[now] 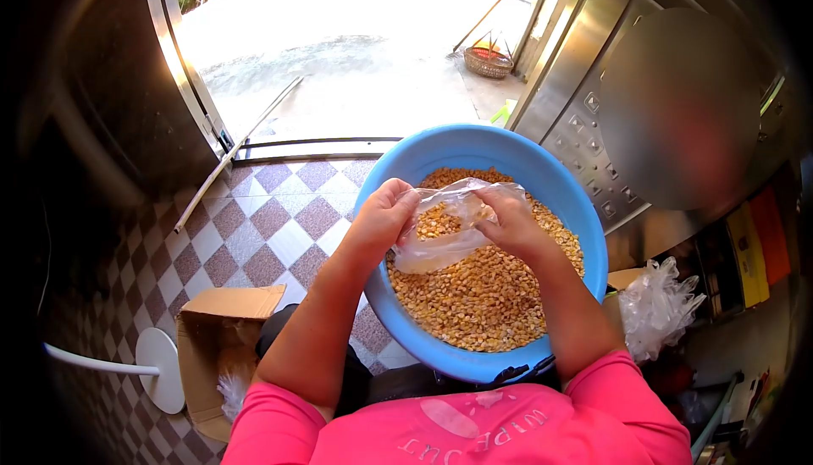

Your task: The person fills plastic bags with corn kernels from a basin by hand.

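Observation:
A large blue plastic basin full of dried yellow corn kernels stands in front of my body. Above the corn, a clear plastic bag is stretched between my two hands, its mouth spread and some kernels visible within its outline. Whether those kernels lie inside the bag or show through it, I cannot tell. My left hand is closed on the bag's left edge, thumb on top. Pinching the upper right edge is my right hand, fingers bent and partly hiding the plastic.
An open cardboard box with plastic inside sits at the left, beside a white round base. Clear plastic bags are heaped at the right. A pole leans across the doorway threshold. Outside stands a wicker basket.

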